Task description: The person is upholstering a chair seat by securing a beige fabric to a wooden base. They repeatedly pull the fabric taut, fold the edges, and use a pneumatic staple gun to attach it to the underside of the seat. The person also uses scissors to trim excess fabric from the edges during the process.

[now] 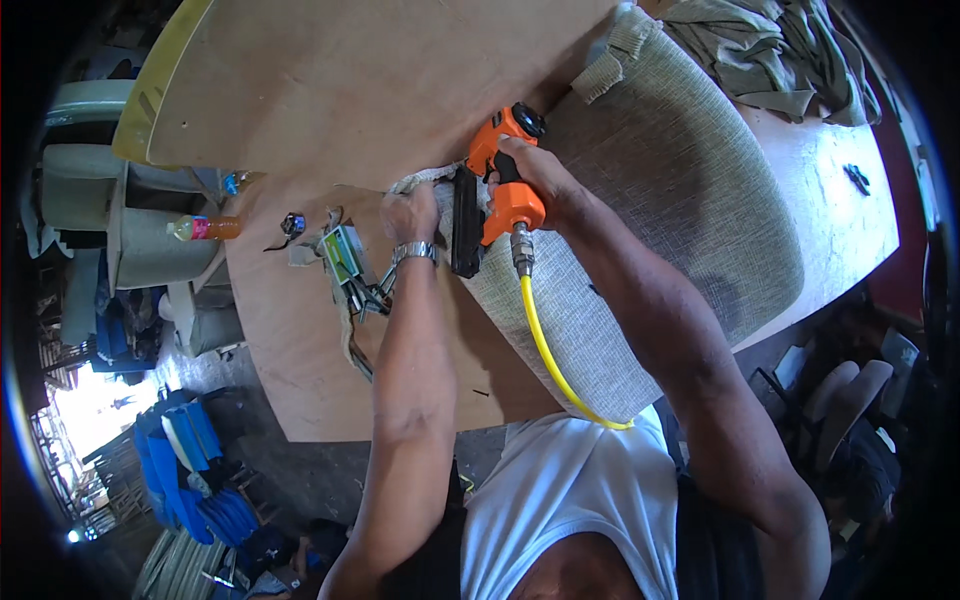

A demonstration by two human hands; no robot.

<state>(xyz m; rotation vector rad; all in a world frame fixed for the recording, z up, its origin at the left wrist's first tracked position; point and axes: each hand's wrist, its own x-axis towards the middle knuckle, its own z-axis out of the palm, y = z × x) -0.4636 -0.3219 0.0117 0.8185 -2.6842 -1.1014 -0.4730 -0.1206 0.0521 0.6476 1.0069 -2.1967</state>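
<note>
My right hand (537, 170) is wrapped round the grip of an orange and black staple gun (516, 203). A yellow air hose (541, 340) runs from its metal coupling toward my shirt. The gun's long black magazine lies close beside my left hand (412, 212). With closed fingers, that hand pinches a strip of the light fabric (433, 176) at the left edge of a curved upholstered piece (700, 170). The piece is covered in grey woven cloth and lies across the table. The gun's nose tip is hidden from this view.
Left of my forearm lie a green and white box (345, 252), scraps and tools. A bottle of orange liquid (208, 228) lies by the table's left edge. A large wooden panel (350, 80) fills the far side. Crumpled cloth (765, 50) and a small dark tool (857, 179) lie right.
</note>
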